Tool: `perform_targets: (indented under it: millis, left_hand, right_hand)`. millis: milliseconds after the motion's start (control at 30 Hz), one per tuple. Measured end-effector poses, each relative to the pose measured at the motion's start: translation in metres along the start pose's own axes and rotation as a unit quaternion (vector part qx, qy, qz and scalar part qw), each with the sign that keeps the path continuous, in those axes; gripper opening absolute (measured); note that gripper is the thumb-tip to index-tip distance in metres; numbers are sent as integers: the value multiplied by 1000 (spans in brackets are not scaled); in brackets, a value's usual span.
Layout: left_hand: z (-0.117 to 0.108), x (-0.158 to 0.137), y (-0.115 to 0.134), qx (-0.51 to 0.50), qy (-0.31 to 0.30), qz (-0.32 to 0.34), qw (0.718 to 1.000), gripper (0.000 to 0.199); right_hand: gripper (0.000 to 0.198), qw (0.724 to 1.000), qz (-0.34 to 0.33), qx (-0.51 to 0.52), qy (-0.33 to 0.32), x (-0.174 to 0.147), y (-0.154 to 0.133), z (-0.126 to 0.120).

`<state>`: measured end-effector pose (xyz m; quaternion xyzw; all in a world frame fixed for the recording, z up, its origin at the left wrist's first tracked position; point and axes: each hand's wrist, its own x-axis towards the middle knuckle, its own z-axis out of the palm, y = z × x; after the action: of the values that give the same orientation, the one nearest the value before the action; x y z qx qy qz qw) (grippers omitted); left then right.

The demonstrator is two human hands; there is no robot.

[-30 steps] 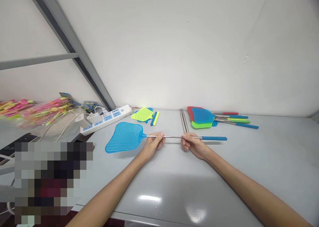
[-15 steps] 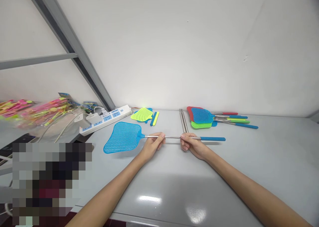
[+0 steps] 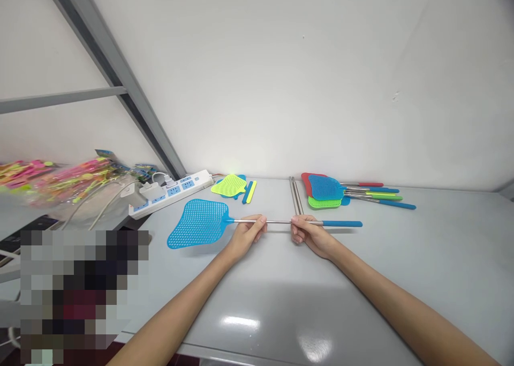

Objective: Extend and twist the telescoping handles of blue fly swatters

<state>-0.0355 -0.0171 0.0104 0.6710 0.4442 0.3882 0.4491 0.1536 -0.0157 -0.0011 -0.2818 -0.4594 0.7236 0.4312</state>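
Note:
A blue fly swatter (image 3: 199, 224) with a thin metal rod and a blue grip lies level across my two hands, just above the table. My left hand (image 3: 249, 233) pinches the rod close to the perforated head. With thumb and fingers my right hand (image 3: 309, 231) holds the rod beside the blue grip. Behind the right hand lie metal rods (image 3: 296, 195), their near ends hidden by it. To the right rests a pile of swatters (image 3: 326, 188) with red, blue and green heads. Loose yellow and blue heads (image 3: 229, 186) lie at the back left, beside two short grips (image 3: 249, 192).
A white power strip (image 3: 172, 193) with plugged-in adapters and cables stands at the left on the grey table (image 3: 401, 259). Beyond it are plastic bags of colourful items (image 3: 76, 178) and a grey metal frame (image 3: 132, 109). A white wall (image 3: 301, 87) rises behind.
Both hands keep their hold on the swatter and have hardly moved. The whole view has shifted very slightly.

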Motion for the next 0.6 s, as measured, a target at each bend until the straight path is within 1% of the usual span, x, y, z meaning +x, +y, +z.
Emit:
perform_targets:
  millis: [167, 267, 433, 600]
  left_hand:
    - [1, -3, 5, -4, -12, 3, 1000, 36]
    - [5, -7, 8, -14, -23, -2, 1000, 33]
    - [19, -10, 9, -119, -53, -34, 991, 29]
    - [25, -10, 7, -167, -67, -60, 982, 34]
  right_hand:
    - [25, 999, 5, -20, -28, -1, -1, 1]
    - [24, 998, 3, -44, -44, -2, -1, 1]
    - [26, 996, -5, -74, -52, -1, 2, -1]
    - [31, 994, -12, -97, -44, 0, 2, -1]
